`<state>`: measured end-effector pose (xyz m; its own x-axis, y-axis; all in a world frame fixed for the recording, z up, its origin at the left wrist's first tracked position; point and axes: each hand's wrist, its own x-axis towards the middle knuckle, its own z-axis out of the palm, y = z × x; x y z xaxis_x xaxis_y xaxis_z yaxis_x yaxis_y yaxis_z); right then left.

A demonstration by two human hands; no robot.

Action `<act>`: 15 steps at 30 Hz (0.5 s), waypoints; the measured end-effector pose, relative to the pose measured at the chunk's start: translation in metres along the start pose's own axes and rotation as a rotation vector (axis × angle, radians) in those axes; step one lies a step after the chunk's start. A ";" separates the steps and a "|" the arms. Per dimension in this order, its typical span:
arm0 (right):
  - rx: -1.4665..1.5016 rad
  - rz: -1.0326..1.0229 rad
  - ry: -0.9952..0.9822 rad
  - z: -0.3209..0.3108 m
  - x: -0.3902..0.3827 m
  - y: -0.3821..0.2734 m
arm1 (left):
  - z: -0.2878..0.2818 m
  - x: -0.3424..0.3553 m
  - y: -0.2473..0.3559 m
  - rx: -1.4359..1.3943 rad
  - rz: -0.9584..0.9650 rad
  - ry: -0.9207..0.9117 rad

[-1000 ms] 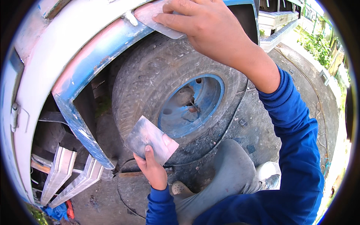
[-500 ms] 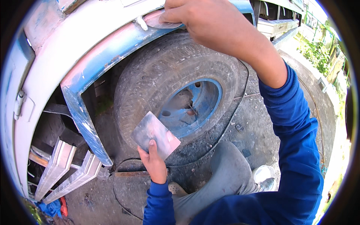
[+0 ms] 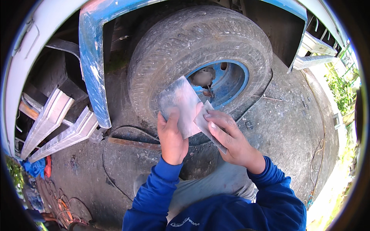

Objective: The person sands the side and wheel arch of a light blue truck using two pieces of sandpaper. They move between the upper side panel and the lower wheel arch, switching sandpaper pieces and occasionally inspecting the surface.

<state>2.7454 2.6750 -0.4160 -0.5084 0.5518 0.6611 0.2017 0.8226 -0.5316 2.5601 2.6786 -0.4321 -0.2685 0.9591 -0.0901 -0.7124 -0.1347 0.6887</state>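
Observation:
My left hand [image 3: 172, 134] holds a thin, flat, square board [image 3: 181, 102] from below, thumb on top, tilted in front of the tyre. Grey and pink smears cover the board, with a small dab of pink putty [image 3: 198, 107] near its right edge. Between the thumb and fingers of my right hand [image 3: 233, 140] is a thin grey putty spreader [image 3: 208, 125]. Its edge meets the board's right side beside the putty. Behind both hands stands a large dusty tyre [image 3: 154, 57] on a blue wheel [image 3: 242, 73].
A worn blue wheel-arch edge [image 3: 92, 73] frames the tyre. Two pale metal beams [image 3: 50, 119] jut out at the left. A black cable [image 3: 106, 165] crosses the dirty concrete floor [image 3: 277, 138]. Orange and dark cords [image 3: 63, 206] lie lower left, near another person's hand [image 3: 47, 216].
My right hand has come down from the blue and pink wheel-arch panel, bringing the spreader to the board. The view has tipped lower, and the left hand still holds the board.

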 end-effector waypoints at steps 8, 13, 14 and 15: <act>-0.466 0.121 -0.214 -0.042 -0.027 0.052 | -0.002 -0.004 0.010 0.192 0.212 0.010; -0.670 -0.019 -0.180 -0.045 0.001 0.004 | -0.006 -0.012 0.015 0.516 0.458 -0.037; -0.670 -0.041 -0.200 -0.043 0.006 0.001 | -0.005 -0.013 0.015 0.535 0.468 -0.030; -0.662 -0.046 -0.199 -0.041 0.009 0.001 | -0.004 -0.016 0.014 0.554 0.478 -0.023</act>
<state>2.7756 2.6864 -0.3895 -0.6602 0.5306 0.5317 0.6125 0.7900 -0.0278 2.5520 2.6604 -0.4233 -0.4496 0.8330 0.3224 -0.0866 -0.3999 0.9125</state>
